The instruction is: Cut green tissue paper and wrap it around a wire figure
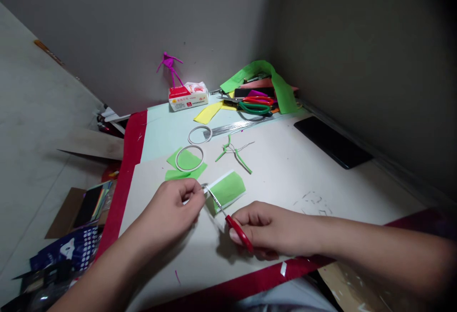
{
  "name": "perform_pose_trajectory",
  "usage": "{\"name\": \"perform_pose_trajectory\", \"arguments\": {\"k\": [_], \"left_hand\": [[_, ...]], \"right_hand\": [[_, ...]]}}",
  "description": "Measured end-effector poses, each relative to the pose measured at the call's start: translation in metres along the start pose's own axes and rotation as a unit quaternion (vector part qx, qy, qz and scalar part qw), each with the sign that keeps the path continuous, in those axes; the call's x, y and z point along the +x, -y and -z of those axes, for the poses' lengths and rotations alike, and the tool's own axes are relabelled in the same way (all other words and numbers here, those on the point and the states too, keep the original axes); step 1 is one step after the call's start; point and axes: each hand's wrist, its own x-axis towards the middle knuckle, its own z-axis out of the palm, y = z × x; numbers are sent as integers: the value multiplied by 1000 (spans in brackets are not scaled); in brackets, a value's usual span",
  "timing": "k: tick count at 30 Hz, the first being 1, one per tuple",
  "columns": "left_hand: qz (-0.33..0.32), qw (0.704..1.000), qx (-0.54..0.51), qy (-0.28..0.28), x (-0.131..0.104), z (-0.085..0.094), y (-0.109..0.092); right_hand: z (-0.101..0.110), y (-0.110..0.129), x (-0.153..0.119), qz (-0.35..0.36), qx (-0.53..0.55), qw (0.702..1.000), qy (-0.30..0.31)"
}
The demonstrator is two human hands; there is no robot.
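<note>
My right hand (259, 229) is wrapped round the red handles of a pair of scissors (242, 237). Their blades point up and left, at the near-left edge of a green paper piece (228, 189) with white strips along two edges. My left hand (182, 202) is closed in a pinch on the end of a white strip of tape (206, 187) reaching from that paper. Beyond my hands lies a twisted wire figure (233, 151) partly wrapped in green. Two tape rolls (190, 170) lie to its left, one over loose green paper (174, 174).
A magenta wire figure (168, 63) stands on a small box (189, 99) by the wall. Green-handled scissors (255, 108), coloured papers and thin wires (239, 125) sit at the back. A black phone (332, 141) lies right. Red edging (117, 193) borders the table.
</note>
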Motion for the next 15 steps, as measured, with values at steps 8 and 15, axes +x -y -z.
{"name": "perform_pose_trajectory", "arguments": {"k": [8, 15], "left_hand": [[4, 999, -32, 19, -1, 1, 0], [2, 999, -35, 28, 1, 2, 0]], "right_hand": [[-3, 4, -3, 33, -106, 993, -30], [-1, 5, -5, 37, -120, 991, -38]]}}
